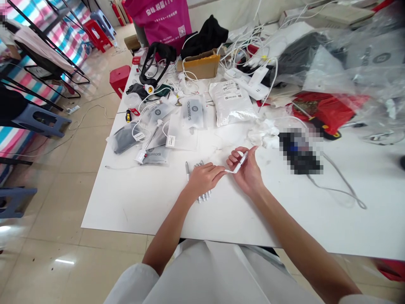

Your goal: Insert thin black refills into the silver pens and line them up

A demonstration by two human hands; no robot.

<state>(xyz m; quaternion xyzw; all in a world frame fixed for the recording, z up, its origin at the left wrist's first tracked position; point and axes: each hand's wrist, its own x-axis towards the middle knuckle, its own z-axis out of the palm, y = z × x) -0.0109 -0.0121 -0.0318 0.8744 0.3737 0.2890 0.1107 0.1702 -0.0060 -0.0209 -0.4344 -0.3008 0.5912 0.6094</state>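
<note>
My left hand pinches a thin white piece between thumb and fingertips. It meets the lower end of a slim white pen at an angle; I cannot tell whether the two are joined. My right hand, palm up with curled fingers, grips that pen between thumb and fingers. Under and just beyond my left hand, several silver-and-white pens lie side by side on the white table, partly hidden by the hand. One more pen with a grey end lies to their left.
Plastic pouches, a stuffed white packet and a cardboard box crowd the table's far side. Crumpled white tissue lies beyond my right hand. A grey cable and a red cloth are at right. Tangled white cables fill the back.
</note>
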